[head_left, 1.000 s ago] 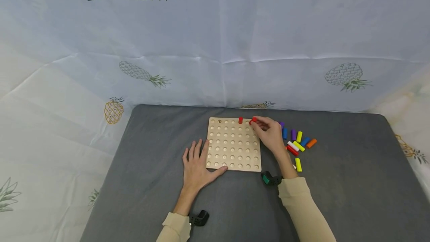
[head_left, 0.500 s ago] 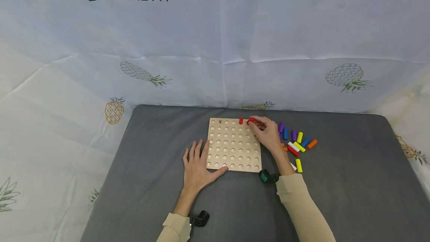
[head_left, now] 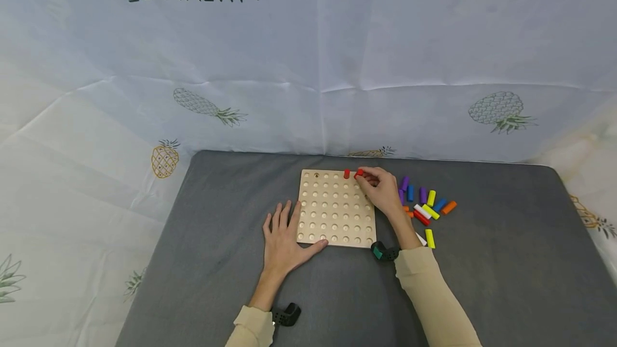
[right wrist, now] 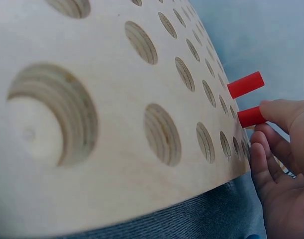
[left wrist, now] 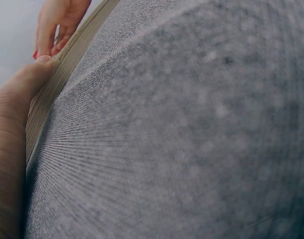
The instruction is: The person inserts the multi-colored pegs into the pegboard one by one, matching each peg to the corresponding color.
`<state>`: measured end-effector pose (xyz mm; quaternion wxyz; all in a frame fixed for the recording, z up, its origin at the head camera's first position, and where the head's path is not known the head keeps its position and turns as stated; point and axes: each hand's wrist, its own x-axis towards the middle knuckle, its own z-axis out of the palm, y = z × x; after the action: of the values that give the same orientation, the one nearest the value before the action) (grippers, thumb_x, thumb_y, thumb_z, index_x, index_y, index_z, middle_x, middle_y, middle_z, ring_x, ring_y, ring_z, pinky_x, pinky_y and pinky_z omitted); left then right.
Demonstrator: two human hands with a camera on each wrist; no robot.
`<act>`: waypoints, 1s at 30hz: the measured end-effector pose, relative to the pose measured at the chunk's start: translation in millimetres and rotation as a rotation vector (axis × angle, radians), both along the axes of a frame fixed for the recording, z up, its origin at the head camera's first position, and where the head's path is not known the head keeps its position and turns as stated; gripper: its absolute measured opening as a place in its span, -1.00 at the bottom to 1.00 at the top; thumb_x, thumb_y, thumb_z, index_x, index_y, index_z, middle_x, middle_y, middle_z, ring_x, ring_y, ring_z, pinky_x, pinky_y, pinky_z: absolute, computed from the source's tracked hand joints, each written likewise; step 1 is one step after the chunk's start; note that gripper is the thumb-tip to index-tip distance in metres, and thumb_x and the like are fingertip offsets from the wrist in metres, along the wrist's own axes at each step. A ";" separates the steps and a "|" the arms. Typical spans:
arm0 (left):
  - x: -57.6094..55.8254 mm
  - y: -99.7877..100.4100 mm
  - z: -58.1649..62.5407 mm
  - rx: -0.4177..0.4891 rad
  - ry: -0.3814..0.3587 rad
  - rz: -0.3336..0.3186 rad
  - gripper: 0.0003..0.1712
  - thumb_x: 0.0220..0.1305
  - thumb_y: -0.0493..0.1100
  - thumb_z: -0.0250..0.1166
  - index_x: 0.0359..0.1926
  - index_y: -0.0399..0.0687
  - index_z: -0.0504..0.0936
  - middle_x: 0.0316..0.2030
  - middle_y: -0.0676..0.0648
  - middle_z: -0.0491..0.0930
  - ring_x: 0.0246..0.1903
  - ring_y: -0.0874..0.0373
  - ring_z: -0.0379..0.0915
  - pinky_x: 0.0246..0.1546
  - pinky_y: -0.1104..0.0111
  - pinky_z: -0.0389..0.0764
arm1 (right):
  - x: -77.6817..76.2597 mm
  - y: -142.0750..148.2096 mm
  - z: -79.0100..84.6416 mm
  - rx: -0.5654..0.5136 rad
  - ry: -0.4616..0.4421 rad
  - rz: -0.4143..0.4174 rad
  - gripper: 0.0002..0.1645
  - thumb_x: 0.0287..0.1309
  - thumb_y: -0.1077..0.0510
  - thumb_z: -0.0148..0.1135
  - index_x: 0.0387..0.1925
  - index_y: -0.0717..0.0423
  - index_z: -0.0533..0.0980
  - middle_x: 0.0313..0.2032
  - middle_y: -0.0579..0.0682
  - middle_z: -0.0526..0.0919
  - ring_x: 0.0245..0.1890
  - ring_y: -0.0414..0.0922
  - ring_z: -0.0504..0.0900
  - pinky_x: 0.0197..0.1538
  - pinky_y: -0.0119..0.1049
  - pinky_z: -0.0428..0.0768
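A pale wooden pegboard (head_left: 340, 233) with rows of round holes lies on the grey table. My right hand (head_left: 384, 193) pinches a red peg (right wrist: 251, 117) between thumb and fingers over the board's far row, near its far right corner. In the right wrist view, that peg's lower end meets a hole. Just to its left, another red peg (head_left: 346, 174) stands upright in the same row. My left hand (head_left: 281, 246) rests with spread fingers along the board's left side, its thumb at the front edge. The left wrist view shows the board's edge (left wrist: 67, 74) beside that thumb.
Right of the board lie loose pegs: purple (head_left: 422, 195), blue (head_left: 410, 193), yellow (head_left: 431, 197), orange (head_left: 449, 208), white (head_left: 422, 211) and red (head_left: 421, 218). A pale pineapple-print cloth (head_left: 385, 122) hangs behind the grey table (head_left: 506, 240).
My right hand has carried the red peg slightly left, closer to the standing one, and then barely moved. My left hand has stayed in place.
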<state>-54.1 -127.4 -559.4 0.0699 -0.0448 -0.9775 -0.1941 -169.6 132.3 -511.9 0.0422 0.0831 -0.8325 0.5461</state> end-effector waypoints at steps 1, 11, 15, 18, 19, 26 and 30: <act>-0.1 0.0 -0.1 0.001 -0.001 0.000 0.37 -0.10 0.68 0.28 0.63 0.16 0.08 0.54 -0.20 0.24 0.56 -0.21 0.07 0.51 -0.21 0.00 | -2.4 1.0 -5.1 0.009 0.000 0.001 -0.63 0.32 0.27 0.31 0.10 0.38 0.63 -0.14 0.33 0.69 -0.17 0.18 0.71 -0.20 -0.71 0.54; 0.3 0.2 0.0 0.010 0.005 0.001 0.37 -0.10 0.67 0.30 0.62 0.15 0.10 0.53 -0.21 0.25 0.55 -0.22 0.08 0.50 -0.22 0.01 | -7.0 1.6 -9.1 0.075 0.009 0.011 -0.65 0.29 0.27 0.34 0.08 0.33 0.66 -0.20 0.26 0.67 -0.28 -0.09 0.66 -0.24 -0.66 0.54; 0.6 0.3 0.4 0.006 0.005 0.001 0.36 -0.10 0.67 0.29 0.62 0.15 0.10 0.53 -0.21 0.25 0.56 -0.21 0.08 0.51 -0.21 0.00 | -8.7 1.1 -11.4 0.101 0.019 0.004 -0.66 0.28 0.28 0.34 0.06 0.31 0.67 -0.23 0.24 0.66 -0.34 -0.23 0.57 -0.27 -0.62 0.52; 0.9 0.2 0.3 0.005 0.018 0.000 0.36 -0.10 0.69 0.27 0.61 0.14 0.12 0.52 -0.21 0.27 0.55 -0.22 0.09 0.50 -0.22 0.01 | -9.2 0.0 -12.6 0.113 0.029 0.001 -0.67 0.27 0.29 0.34 0.05 0.31 0.68 -0.26 0.23 0.65 -0.36 -0.22 0.54 -0.29 -0.60 0.50; 1.0 0.2 0.3 0.005 0.021 0.000 0.36 -0.10 0.69 0.26 0.61 0.14 0.13 0.52 -0.21 0.27 0.55 -0.22 0.09 0.50 -0.22 0.01 | -9.4 -0.4 -13.2 0.117 0.036 -0.001 -0.67 0.27 0.30 0.34 0.05 0.32 0.68 -0.26 0.24 0.65 -0.37 -0.21 0.55 -0.29 -0.59 0.49; 0.6 0.3 0.7 0.016 0.009 0.002 0.36 -0.10 0.68 0.28 0.62 0.15 0.11 0.53 -0.21 0.25 0.56 -0.22 0.07 0.51 -0.21 0.00 | -10.1 -1.9 -13.8 0.116 0.029 -0.002 -0.65 0.28 0.30 0.32 0.08 0.32 0.66 -0.27 0.24 0.63 -0.37 -0.14 0.55 -0.30 -0.59 0.47; 0.4 0.5 0.7 0.016 0.005 0.002 0.36 -0.11 0.65 0.31 0.62 0.14 0.11 0.53 -0.21 0.25 0.56 -0.22 0.07 0.51 -0.22 0.00 | -10.2 -2.3 -14.0 0.131 0.026 -0.007 -0.65 0.27 0.29 0.33 0.07 0.31 0.67 -0.28 0.23 0.64 -0.37 -0.17 0.54 -0.30 -0.58 0.48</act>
<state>-53.8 -126.9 -558.7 0.0729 -0.0440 -0.9757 -0.2020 -179.7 129.9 -525.8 0.0496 0.0900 -0.8661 0.4892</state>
